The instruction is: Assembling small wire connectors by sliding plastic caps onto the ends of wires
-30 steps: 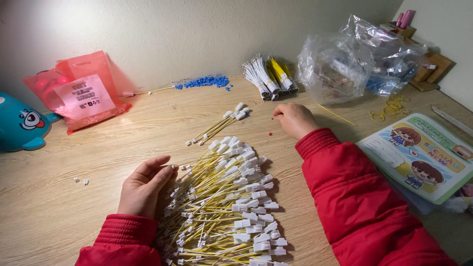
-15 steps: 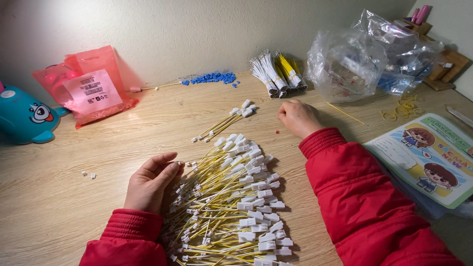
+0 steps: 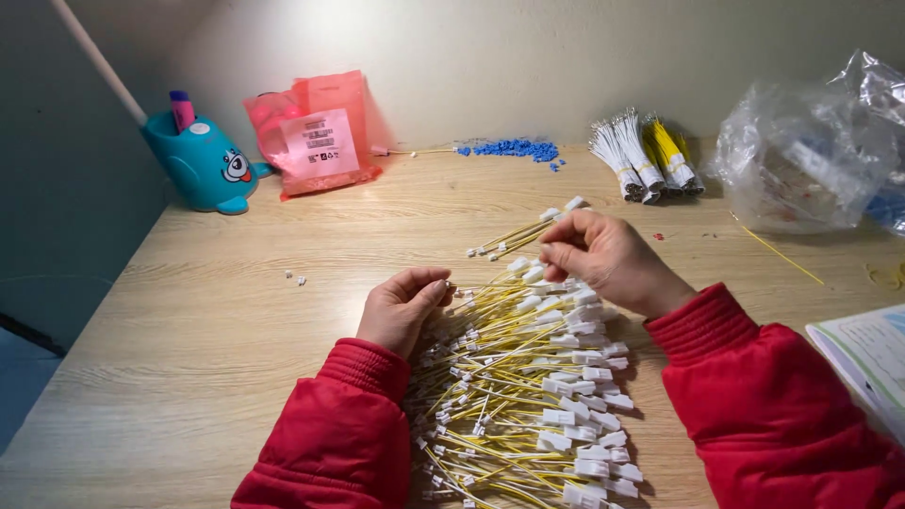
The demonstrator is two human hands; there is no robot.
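Note:
A big pile of yellow wires (image 3: pixel 514 396) with white plugs lies on the wooden table (image 3: pixel 236 320) between my red sleeves. My left hand (image 3: pixel 401 306) rests at the pile's left edge, thumb and fingers pinched on the small end of one yellow wire (image 3: pixel 490 287). My right hand (image 3: pixel 608 259) hovers over the pile's far end, fingertips pinched on the same wire's white plug end. Just beyond it lies a small separate bunch of the same wires (image 3: pixel 517 236).
A teal whale-shaped pen holder (image 3: pixel 203 165) and a pink plastic bag (image 3: pixel 316 132) stand at the back left. Blue beads (image 3: pixel 514 148), bundled white and yellow wires (image 3: pixel 646 160) and a clear crumpled bag (image 3: pixel 801 155) line the back. A booklet (image 3: pixel 872 353) lies at the right edge.
My right hand came back from the small separate bunch to the pile. My left hand lifted off the pile and closed its fingers. Both now pinch one wire. The view swung left.

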